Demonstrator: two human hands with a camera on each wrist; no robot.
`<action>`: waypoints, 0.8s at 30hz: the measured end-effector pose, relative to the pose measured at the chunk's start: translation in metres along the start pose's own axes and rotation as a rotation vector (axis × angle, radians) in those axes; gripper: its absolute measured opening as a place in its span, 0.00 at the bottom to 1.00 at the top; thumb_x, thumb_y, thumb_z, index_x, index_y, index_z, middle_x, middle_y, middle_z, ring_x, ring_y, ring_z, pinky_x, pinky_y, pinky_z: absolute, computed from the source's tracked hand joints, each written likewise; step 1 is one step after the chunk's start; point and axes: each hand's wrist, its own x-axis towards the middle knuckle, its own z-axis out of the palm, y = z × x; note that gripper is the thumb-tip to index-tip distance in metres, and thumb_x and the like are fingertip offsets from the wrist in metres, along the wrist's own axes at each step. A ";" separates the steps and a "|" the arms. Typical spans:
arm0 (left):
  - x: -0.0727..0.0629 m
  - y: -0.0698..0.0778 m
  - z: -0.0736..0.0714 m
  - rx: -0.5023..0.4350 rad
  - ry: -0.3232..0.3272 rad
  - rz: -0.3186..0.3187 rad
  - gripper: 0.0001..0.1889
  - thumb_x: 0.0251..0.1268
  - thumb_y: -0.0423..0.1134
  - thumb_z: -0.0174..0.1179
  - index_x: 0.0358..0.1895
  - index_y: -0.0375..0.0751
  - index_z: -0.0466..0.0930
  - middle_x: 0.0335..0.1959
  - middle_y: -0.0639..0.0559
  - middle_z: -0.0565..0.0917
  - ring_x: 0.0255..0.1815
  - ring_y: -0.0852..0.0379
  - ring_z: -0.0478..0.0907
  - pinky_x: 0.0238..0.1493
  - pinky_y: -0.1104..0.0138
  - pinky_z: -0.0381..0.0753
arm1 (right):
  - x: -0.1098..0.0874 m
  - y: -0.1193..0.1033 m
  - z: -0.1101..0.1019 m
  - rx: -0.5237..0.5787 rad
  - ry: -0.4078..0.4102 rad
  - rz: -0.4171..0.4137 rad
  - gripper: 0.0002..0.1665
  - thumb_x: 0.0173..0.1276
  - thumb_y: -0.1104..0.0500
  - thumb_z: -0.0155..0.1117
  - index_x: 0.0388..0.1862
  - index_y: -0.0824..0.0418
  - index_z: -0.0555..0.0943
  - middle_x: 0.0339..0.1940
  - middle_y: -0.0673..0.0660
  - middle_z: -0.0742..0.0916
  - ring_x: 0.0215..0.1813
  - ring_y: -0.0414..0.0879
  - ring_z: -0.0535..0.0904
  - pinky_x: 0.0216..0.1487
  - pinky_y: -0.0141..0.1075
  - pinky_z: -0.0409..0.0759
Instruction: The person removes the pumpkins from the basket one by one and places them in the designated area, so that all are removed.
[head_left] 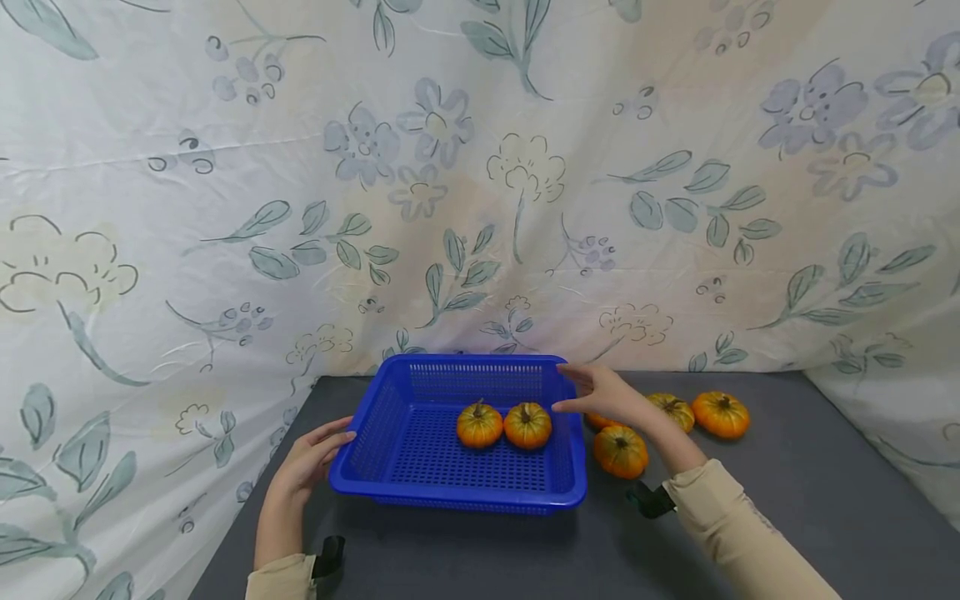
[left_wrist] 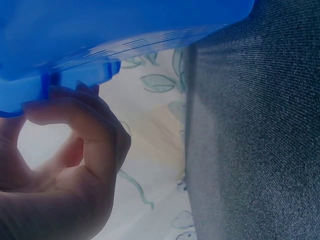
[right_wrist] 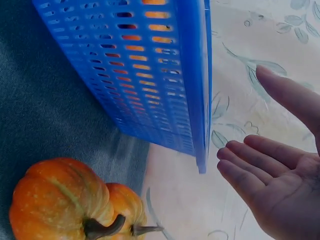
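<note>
A blue plastic basket [head_left: 457, 500] with slotted walls holds two small orange pumpkins, one pumpkin [head_left: 480, 425] left of the other pumpkin [head_left: 528, 427]. At its left rim, my left hand [head_left: 303, 462] grips the edge with curled fingers; the left wrist view shows the fingertips [left_wrist: 60, 95] right at the rim. My right hand [head_left: 603, 393] is beside the right rim, over the back right corner in the head view. Its fingers [right_wrist: 255, 160] are straight and the thumb is spread, with nothing between them; a gap separates them from the basket wall [right_wrist: 135, 65] in the right wrist view.
Right of the basket, several more pumpkins rest on the dark grey table [head_left: 450, 558]: a near pumpkin [head_left: 621, 452], a far right pumpkin [head_left: 722, 415], and others partly behind my right forearm. A floral curtain [head_left: 525, 292] hangs along the table's back edge.
</note>
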 end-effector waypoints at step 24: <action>0.003 0.000 0.000 0.022 0.006 0.003 0.35 0.64 0.47 0.64 0.72 0.39 0.64 0.48 0.57 0.84 0.43 0.63 0.84 0.44 0.65 0.83 | 0.036 -0.019 0.031 -0.147 -0.210 0.034 0.44 0.60 0.54 0.73 0.70 0.73 0.66 0.70 0.69 0.73 0.72 0.64 0.68 0.69 0.55 0.68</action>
